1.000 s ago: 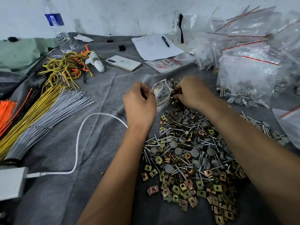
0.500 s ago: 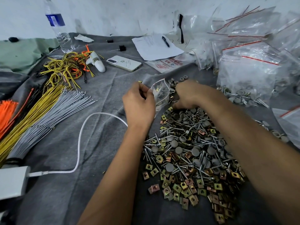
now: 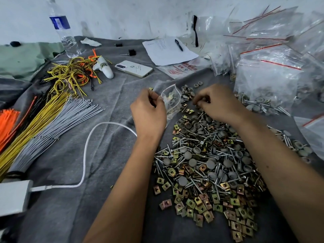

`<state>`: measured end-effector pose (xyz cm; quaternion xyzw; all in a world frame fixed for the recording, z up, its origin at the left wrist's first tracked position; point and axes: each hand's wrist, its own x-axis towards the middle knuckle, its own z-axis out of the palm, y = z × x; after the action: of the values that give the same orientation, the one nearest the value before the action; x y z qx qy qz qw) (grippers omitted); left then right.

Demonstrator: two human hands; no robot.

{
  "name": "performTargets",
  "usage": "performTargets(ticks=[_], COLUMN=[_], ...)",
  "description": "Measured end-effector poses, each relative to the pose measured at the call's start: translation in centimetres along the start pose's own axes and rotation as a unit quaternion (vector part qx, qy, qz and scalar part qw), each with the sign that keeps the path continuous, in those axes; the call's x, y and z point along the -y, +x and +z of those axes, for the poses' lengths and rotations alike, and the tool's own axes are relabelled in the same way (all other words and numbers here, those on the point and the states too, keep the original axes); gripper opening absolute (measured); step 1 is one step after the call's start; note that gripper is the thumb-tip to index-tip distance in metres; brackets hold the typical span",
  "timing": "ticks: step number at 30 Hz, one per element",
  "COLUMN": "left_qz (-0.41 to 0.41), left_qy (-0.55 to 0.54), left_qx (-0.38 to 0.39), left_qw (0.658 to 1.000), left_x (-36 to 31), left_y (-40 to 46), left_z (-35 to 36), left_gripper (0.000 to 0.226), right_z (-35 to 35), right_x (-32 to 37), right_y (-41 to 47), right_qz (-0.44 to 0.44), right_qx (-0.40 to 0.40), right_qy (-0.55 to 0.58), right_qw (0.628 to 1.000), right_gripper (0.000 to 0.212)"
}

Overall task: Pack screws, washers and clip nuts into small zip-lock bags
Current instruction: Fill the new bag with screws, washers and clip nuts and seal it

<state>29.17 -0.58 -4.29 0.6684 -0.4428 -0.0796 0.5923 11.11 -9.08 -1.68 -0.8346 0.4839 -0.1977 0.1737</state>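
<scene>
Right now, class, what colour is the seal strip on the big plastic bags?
Red, seen clearly in the head view on the big plastic bags.

We could read little. A flat plastic packet [image 3: 177, 70] near the far edge of the table carried red printing, and under it we made out "140mmX10" and "100". The blue label on the water bottle [image 3: 59, 22] and the paper sheet [image 3: 166, 51] were too blurred to read.
</scene>
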Motion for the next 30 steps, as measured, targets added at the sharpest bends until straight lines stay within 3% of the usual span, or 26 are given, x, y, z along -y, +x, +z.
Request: performTargets(ticks=[9,12,17,21,24,30], left_qz=[0.004,0.010,0.041,0.043,0.032,0.016], left_qy=[0.010,0.007,0.025,0.021,0.013,0.000], left_qx=[-0.004,-0.010,0.017,0.034,0.031,0.023], left_qw=[1.000,1.000,0.999,0.998,0.999,1.000], left_x=[0.2,0.1,0.0,-0.1,0.0,-0.1], left_y=[0.1,0.1,0.1,-0.1,-0.1,0.0], left_z=[0.1,0.1,0.3,0.3,0.3,0.2], left_gripper=[0.014,0.017,0.011,0.010,0.012,0.018], right_z=[1.8,1.6,0.1,-0.4,-0.6,-0.8], right_x=[1.7,1.5,2.7,4.3,4.3,2.4], right_y=[1.1,0.9,0.1,0.4,0.7,0.9], right_qz=[-0.023,-0.022,-0.076,-0.139,-0.132,-0.044], right_qx=[0.034,-0.008,-0.095,-0.071,-0.061,-0.143], right_qy=[-0.073,-0.062,0.072,-0.012,-0.023,0.049], right_qw=[0.997,0.998,0.990,0.988,0.989,0.987], right_gripper=[0.017,0.013,0.015,0.018,0.020,0.009])
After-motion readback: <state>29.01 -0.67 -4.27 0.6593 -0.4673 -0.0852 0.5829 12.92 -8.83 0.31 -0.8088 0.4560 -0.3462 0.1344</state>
